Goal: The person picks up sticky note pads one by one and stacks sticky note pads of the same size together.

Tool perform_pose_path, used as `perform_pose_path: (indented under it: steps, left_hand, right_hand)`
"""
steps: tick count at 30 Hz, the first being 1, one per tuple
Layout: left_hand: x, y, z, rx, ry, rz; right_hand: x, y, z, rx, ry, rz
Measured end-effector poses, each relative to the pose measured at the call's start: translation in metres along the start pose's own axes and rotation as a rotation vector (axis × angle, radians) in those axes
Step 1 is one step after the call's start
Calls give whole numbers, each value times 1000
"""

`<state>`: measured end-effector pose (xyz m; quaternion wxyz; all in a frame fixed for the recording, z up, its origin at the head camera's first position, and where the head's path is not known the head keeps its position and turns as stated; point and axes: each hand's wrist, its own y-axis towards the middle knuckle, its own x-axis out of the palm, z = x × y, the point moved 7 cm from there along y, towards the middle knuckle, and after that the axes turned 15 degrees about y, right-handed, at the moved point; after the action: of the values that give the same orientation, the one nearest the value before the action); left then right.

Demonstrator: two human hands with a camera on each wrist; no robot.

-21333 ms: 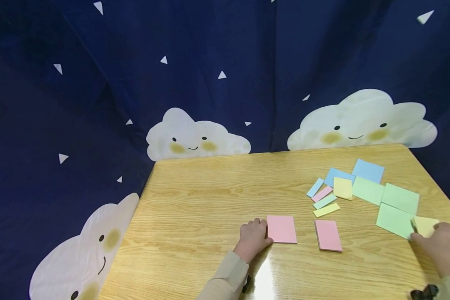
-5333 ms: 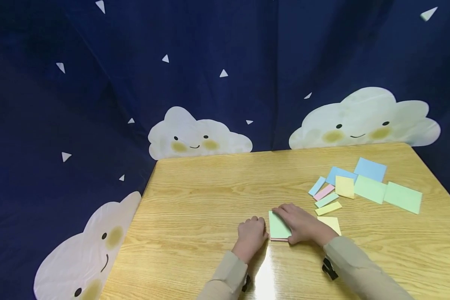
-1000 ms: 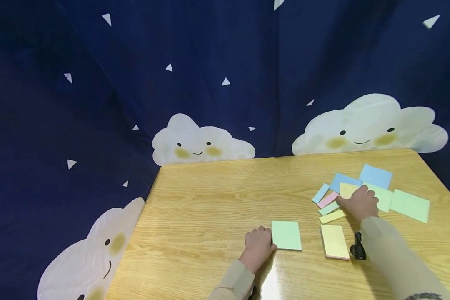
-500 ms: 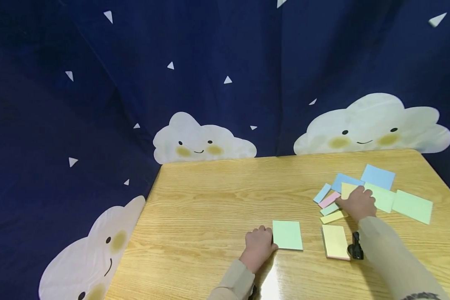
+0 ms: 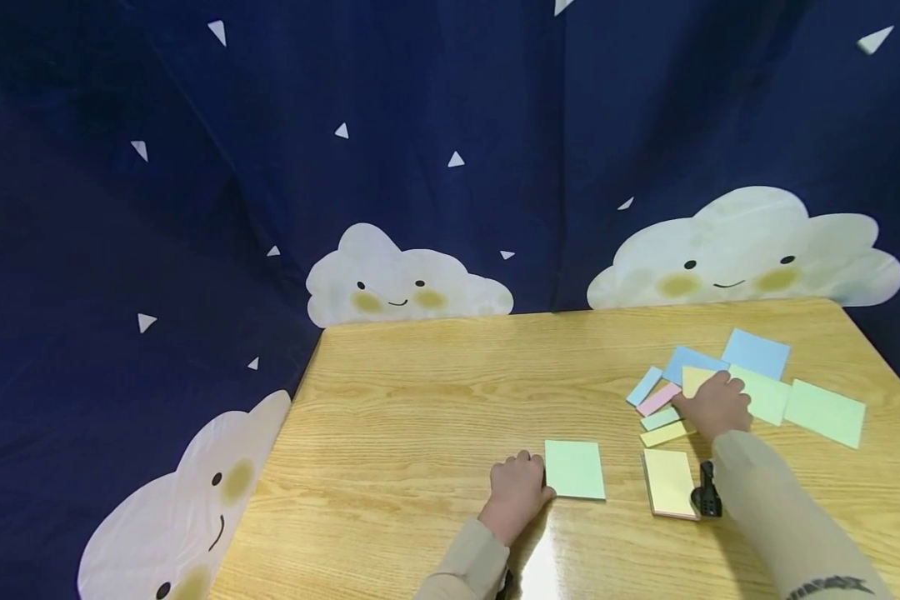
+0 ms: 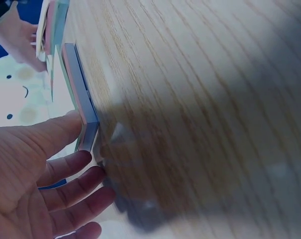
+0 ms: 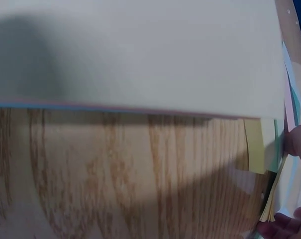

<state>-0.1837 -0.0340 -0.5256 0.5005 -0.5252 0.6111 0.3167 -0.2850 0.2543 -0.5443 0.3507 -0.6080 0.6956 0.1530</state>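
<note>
At the table's middle, my left hand (image 5: 520, 486) rests against the left edge and near corner of a square stack of sticky notes (image 5: 574, 469), green on top. In the left wrist view this stack (image 6: 80, 84) shows blue and pink layers, with thumb and index finger touching its corner. My right hand (image 5: 716, 404) pinches a small yellow sticky-note pad (image 5: 693, 379), partly hidden under it. Its yellow sheets (image 7: 275, 199) fan apart slightly between thumb and fingers in the right wrist view. Between the hands lies a rectangular stack (image 5: 670, 483), yellow on top with pink below.
Narrow sticky strips in blue (image 5: 644, 387), pink (image 5: 658, 400), green (image 5: 660, 419) and yellow (image 5: 666, 434) lie left of the right hand. Blue pads (image 5: 756, 354) and green pads (image 5: 825, 412) lie behind and to the right. A dark curtain (image 5: 420, 100) hangs behind the table.
Compared with the oldest frame, green covers the square pink pad and yellow covers the rectangular one. The right hand has gone from the square stack to the small yellow pad, barely moving this last second.
</note>
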Motion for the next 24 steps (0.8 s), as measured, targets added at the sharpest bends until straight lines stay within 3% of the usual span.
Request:
perform_pose_path:
  steps: [18,24]
  left_hand:
    - [2,2,1,3,-12,-39]
    - [1,1,2,10,-15,-41]
  right_hand:
    - [-2,-13,10,-62,13,-13]
    - [-5,-16,15,-39,-24,-18]
